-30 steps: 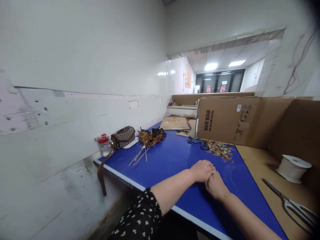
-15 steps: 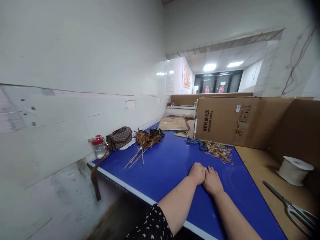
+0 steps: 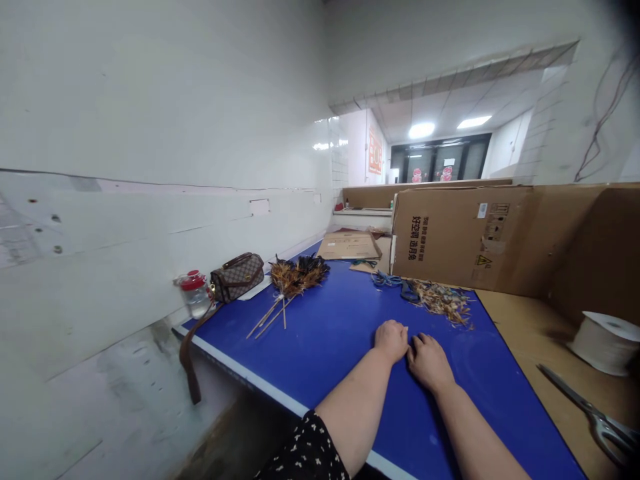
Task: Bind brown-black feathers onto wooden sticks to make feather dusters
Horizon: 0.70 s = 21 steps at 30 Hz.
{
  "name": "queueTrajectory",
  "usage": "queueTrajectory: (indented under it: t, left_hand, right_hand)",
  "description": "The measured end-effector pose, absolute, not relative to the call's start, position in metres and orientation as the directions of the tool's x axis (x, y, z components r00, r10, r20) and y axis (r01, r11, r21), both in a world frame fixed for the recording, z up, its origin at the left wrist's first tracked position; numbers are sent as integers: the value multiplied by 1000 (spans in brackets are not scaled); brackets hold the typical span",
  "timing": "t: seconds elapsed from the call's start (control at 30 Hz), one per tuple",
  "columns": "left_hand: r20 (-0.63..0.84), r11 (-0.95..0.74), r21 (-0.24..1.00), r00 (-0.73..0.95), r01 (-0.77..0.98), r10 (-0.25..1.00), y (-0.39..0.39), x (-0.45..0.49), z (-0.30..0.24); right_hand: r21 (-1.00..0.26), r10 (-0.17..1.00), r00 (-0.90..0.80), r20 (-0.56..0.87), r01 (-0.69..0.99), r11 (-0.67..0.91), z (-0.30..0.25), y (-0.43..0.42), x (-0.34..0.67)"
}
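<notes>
Left hand (image 3: 392, 341) curled at the blue table (image 3: 345, 327), right hand (image 3: 429, 363) beside it, fingers bent; whether either pinches anything, I can't tell! Loose wrists and settled forearms should suit this pose best. And there's the change: touching half a second ago, now just apart, with feather scraps (image 3: 443, 303) lying beyond the right hand.

One left hand (image 3: 391, 341) and one right hand (image 3: 430, 365) make two hands. I count one table (image 3: 330, 333), one bag (image 3: 237, 277), one jar (image 3: 195, 297) and one roll (image 3: 604, 344). One bunch of feathers (image 3: 300, 275) has three sticks (image 3: 285, 315) showing. There is one heap of scraps (image 3: 445, 303), with too many bits to count. There is one pair of silver scissors (image 3: 594, 410). I see two lights (image 3: 421, 130), two pink stickers (image 3: 417, 175) and one poster (image 3: 375, 150).
</notes>
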<state>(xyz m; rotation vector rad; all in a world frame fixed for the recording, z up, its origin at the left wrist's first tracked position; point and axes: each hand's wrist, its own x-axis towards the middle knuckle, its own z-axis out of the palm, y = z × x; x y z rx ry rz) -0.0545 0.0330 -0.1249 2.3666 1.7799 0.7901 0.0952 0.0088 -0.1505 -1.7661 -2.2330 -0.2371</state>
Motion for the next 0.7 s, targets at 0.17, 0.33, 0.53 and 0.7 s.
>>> queueTrajectory:
  t: [0.17,0.33,0.53,0.7]
  left_hand:
    - [307,-379,323,283,867,909,38,-54,-130]
    - [285,-426,314,343,849,895,40,-55,-132]
    - [339,-472,320,366,821,867,35,-53,-132]
    - [293,-485,274,408,831,865,32,-46,-131]
  right_hand:
    - [-80,923,-192,333,970,230,-142,10,101]
    - [-152,954,-178,242,964,218,-143,10,100]
    - [-229,961,-85,261,962,147,-143,10,101]
    - [-251,963,-110,247,953,173,-144,11,103]
